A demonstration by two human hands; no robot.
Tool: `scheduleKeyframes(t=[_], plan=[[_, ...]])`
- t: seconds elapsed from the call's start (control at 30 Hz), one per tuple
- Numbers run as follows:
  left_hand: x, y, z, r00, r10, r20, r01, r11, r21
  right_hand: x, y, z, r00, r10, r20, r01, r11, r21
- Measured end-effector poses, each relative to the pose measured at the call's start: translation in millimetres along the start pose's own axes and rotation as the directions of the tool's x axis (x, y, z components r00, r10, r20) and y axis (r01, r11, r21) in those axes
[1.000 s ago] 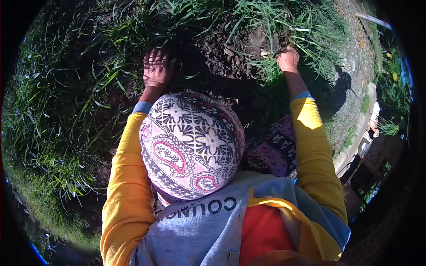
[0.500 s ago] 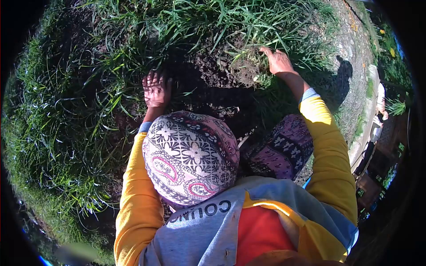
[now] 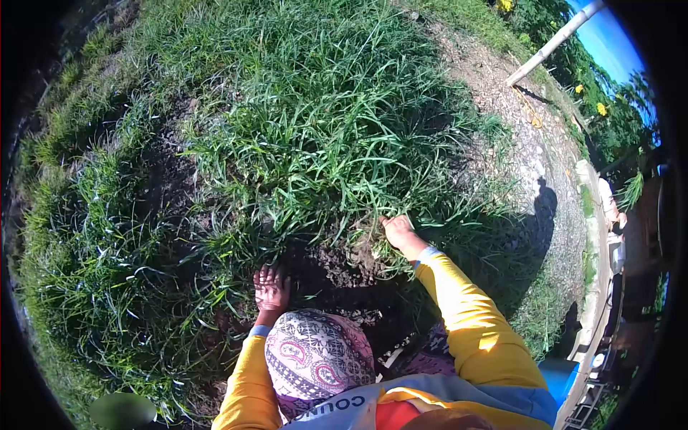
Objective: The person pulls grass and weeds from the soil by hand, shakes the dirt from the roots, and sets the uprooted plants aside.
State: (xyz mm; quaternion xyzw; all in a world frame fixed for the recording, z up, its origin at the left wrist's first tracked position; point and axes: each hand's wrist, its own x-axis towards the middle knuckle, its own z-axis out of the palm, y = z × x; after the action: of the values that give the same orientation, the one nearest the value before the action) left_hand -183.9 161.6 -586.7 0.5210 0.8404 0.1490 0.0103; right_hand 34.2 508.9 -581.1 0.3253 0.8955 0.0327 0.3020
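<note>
My left hand (image 3: 272,288) presses palm down on the dark ground beside my knee, fingers stretched out, with nothing in it. Grass blades stand close to its left. My right hand (image 3: 403,235) is closed at the near edge of the tall grass (image 3: 344,154), its fingers curled around a tuft of grass. Part of the tuft is hidden behind the fingers. A patch of loose, crumbly soil (image 3: 337,269) lies between my two hands. My patterned knee (image 3: 319,358) is bent just below the left hand.
A gravel path (image 3: 527,165) runs along the right, bordered by a pale kerb (image 3: 591,247). A pole (image 3: 555,44) slants at the upper right, near an orange cord (image 3: 530,109). Something blue (image 3: 557,378) sits at the lower right. A person's arm (image 3: 609,204) shows at the far right.
My view has tilted up, bringing more grass and the pole into sight. My right hand has gone from loosely open beside the soil to closed on the grass. The left hand stays planted.
</note>
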Motion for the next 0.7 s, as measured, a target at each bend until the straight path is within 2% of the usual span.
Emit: scheduleKeyframes(t=[0.07,0.1,0.13,0.2,0.23,0.27,0.33,0.37,0.47,0.5,0.53,0.57,0.6,0.67,0.7], plan=[[1.2,0.2,-2.2,1.000,-0.006,0.008,0.006,1.000,-0.019,-19.8,-8.9,-31.4,0.999,0.042,0.031,-0.043,0.998,0.037],[1.8,1.6,-5.1,1.000,-0.012,0.018,0.013,1.000,-0.017,-7.1,-9.1,3.8,0.980,0.084,-0.178,-0.103,0.990,-0.096],[1.7,1.5,-5.6,1.000,-0.010,0.020,0.011,1.000,-0.021,-22.2,-9.9,-27.3,0.998,0.041,-0.047,-0.044,0.996,-0.074],[0.5,1.0,-5.0,1.000,-0.017,0.021,0.018,0.999,-0.030,-8.9,-2.7,16.7,0.938,0.008,-0.346,-0.042,0.995,-0.091],[0.7,1.6,-6.6,1.000,-0.019,0.005,0.019,1.000,-0.025,-20.1,-1.9,-2.8,0.977,-0.037,-0.212,-0.005,0.980,-0.197],[-0.4,2.0,-8.1,1.000,-0.025,0.006,0.025,0.999,-0.043,-28.9,-1.9,-13.1,0.975,-0.067,-0.211,0.010,0.965,-0.261],[-1.1,1.5,-9.1,0.999,-0.028,0.017,0.029,0.999,-0.046,-41.9,4.0,-20.6,0.970,-0.064,-0.236,0.038,0.993,-0.113],[-2.1,0.7,-8.7,1.000,-0.025,0.017,0.026,0.999,-0.043,-45.2,7.3,-19.1,0.987,-0.014,-0.162,0.003,0.998,-0.065],[-1.0,-2.3,-5.0,1.000,-0.015,0.021,0.016,0.999,-0.047,-60.8,19.4,-7.8,0.989,0.077,-0.129,-0.065,0.993,0.098],[0.6,-2.0,-7.1,0.999,-0.018,0.026,0.020,0.998,-0.054,-60.2,19.6,-1.6,0.980,0.105,-0.167,-0.070,0.977,0.202],[-0.1,-1.4,-8.4,0.999,-0.020,0.040,0.022,0.998,-0.062,-54.4,20.3,4.0,0.981,0.193,-0.035,-0.177,0.947,0.267],[-0.1,-0.4,-8.1,0.997,-0.046,0.060,0.049,0.997,-0.052,-53.2,25.8,11.3,0.985,0.174,-0.019,-0.162,0.946,0.282],[0.5,-0.9,-8.1,0.996,-0.042,0.078,0.045,0.998,-0.040,-65.2,25.7,-9.7,0.988,0.154,0.007,-0.149,0.942,0.301],[0.0,-3.3,-2.7,0.998,-0.030,0.060,0.031,0.999,-0.017,-79.5,33.6,-37.7,0.959,0.228,-0.170,-0.121,0.869,0.479],[0.0,-3.2,-2.1,0.999,-0.034,0.034,0.035,0.999,-0.033,-82.5,44.8,-40.4,0.892,0.364,-0.268,-0.136,0.782,0.608]])
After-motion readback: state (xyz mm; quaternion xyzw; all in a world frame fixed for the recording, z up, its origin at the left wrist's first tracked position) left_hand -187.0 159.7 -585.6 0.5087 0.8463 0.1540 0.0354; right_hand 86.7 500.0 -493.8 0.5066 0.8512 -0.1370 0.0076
